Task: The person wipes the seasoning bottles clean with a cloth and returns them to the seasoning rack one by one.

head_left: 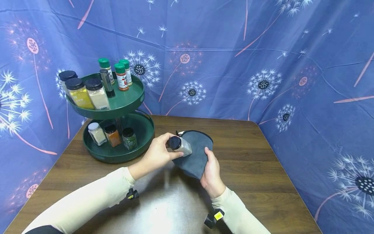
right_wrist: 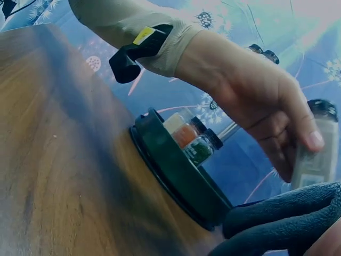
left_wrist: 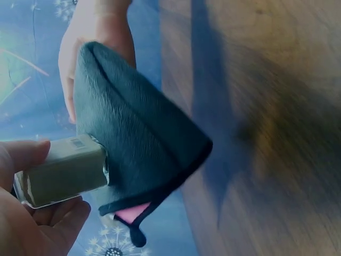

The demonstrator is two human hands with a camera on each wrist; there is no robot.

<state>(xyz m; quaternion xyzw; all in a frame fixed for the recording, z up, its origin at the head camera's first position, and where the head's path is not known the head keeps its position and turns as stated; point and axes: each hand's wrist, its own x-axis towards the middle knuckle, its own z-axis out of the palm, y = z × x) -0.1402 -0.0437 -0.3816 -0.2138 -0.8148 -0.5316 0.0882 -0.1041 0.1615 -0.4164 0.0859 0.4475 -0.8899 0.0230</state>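
Note:
My left hand (head_left: 157,150) pinches a square, clear spice jar (head_left: 184,147) with a black lid and pale contents. The jar is tilted, its lid towards the upper left and its base against a dark grey-blue folded cloth (head_left: 196,165). That cloth is gripped by my right hand (head_left: 212,174), thumb on the upper face and the other fingers hidden beneath. In the left wrist view, the jar's base (left_wrist: 85,165) touches the fuzzy cloth (left_wrist: 125,125), which has dark edging, a small loop and a bit of pink at its opening. The right wrist view shows the jar (right_wrist: 318,154) just above the cloth's fold.
Left of my hands stands a green two-tier round rack (head_left: 137,97). Its upper tier holds black-lidded jars (head_left: 83,97), green-capped bottles (head_left: 121,78) and a dark cylinder (head_left: 106,83). Three small jars (head_left: 113,136) sit below. Patterned blue fabric (head_left: 222,65) surrounds the wooden table (head_left: 257,182).

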